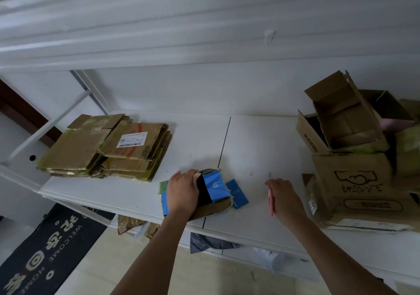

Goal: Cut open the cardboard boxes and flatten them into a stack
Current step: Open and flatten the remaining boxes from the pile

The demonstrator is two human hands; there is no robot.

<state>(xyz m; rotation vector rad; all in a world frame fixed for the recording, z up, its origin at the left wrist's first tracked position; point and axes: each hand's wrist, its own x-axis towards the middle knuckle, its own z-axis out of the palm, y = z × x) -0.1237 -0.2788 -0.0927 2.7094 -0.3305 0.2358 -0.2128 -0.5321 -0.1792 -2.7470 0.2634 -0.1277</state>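
A small blue box (216, 189) with brown cardboard inside lies partly opened at the white table's front edge. My left hand (183, 191) grips its left side, fingers curled over the top edge. To the right, my right hand (283, 195) holds a pink cutter (271, 201) close above the table, apart from the box. A stack of flattened brown boxes (106, 147) lies at the table's left end. Several unflattened cardboard boxes (354, 156) are piled at the right end.
The white table (250, 149) stands against a white wall. Cardboard scraps (129, 223) and a grey bag (209, 243) lie under it. A dark doormat (45, 249) lies on the floor at the lower left.
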